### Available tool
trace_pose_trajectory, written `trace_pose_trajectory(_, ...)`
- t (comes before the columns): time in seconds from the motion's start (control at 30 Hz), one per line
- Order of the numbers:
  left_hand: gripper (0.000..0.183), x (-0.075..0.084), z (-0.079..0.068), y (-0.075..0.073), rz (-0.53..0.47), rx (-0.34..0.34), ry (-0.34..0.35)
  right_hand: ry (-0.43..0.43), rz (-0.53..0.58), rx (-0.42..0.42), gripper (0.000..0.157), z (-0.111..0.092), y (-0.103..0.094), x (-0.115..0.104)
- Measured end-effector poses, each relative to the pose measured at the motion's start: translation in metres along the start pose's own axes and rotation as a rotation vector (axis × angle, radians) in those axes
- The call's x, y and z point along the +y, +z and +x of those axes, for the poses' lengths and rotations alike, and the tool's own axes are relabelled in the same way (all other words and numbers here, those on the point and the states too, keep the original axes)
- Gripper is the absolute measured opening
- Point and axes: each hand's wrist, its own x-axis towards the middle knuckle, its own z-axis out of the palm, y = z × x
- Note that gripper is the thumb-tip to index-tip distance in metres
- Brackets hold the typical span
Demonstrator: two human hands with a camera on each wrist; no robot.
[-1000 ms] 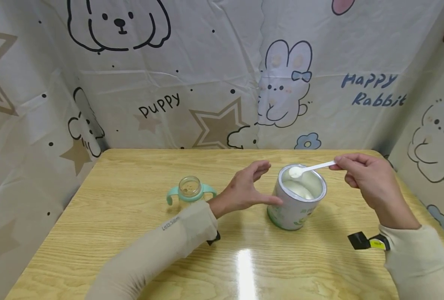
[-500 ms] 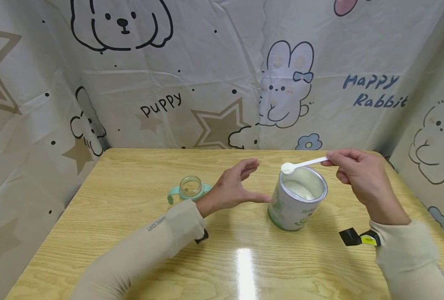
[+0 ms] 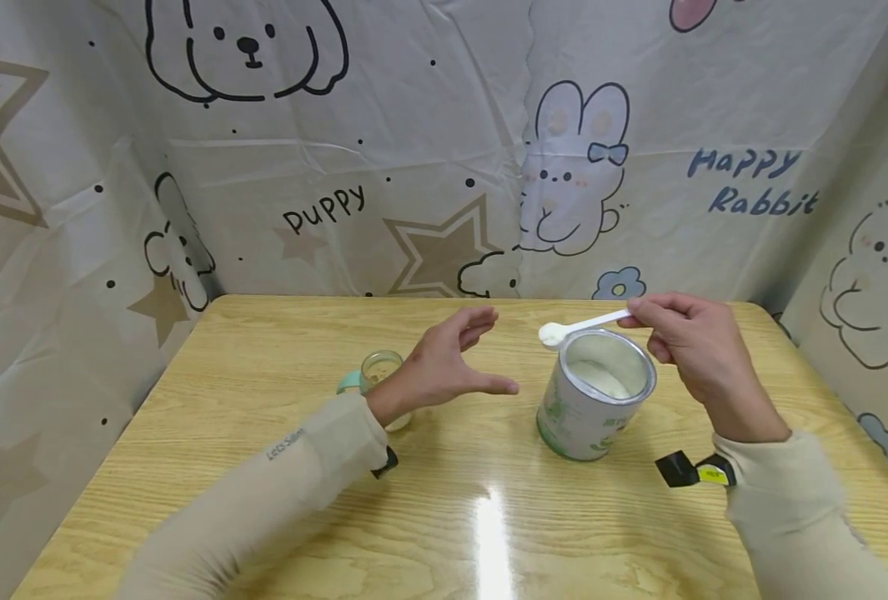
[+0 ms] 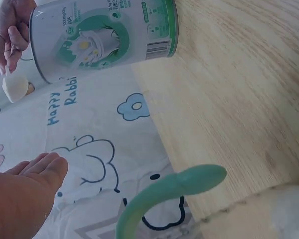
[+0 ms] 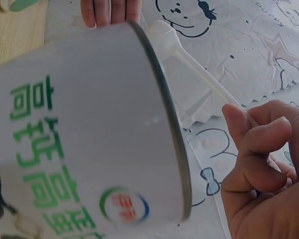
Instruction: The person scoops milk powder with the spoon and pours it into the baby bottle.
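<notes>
Above the far left rim of an uncovered white-and-green milk powder can (image 3: pixel 586 421), a white measuring scoop (image 3: pixel 552 335) carries a heap of pale powder. My right hand (image 3: pixel 691 346) pinches the end of its long handle. Powder (image 3: pixel 599 380) lies inside the can, which stands upright. To the can's left, my left hand (image 3: pixel 439 367) is held in the air with thumb and fingers spread, holding nothing. Behind the left wrist stands a lidless baby bottle (image 3: pixel 380 363), partly hidden by the forearm; one of its mint green handles (image 4: pixel 162 196) shows in the left wrist view.
Everything stands on a wood-grain table (image 3: pixel 489 533). A printed curtain (image 3: pixel 428 150) with cartoon animals hangs along the table's back and sides. Both sleeves have a black strap (image 3: pixel 694 471) near the wrist.
The right hand has carried the scoop left, from over the can's opening to past its rim. My left hand has drawn away from the can to the left, covering more of the bottle.
</notes>
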Motion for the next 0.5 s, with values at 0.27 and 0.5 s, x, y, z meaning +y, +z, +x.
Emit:
trace_pose_trajectory(0.27, 0.098, -0.002, -0.005, -0.013, 0.0, 0.001, -0.003, 0.007, 0.011, -0.01, 0.008, 0.002, 0.013, -0.005)
trace_pose_trajectory(0.5, 0.096, -0.002, -0.008, -0.025, 0.041, 0.021, -0.009, 0.002, 0.023, -0.021, 0.009, 0.007, 0.024, -0.01)
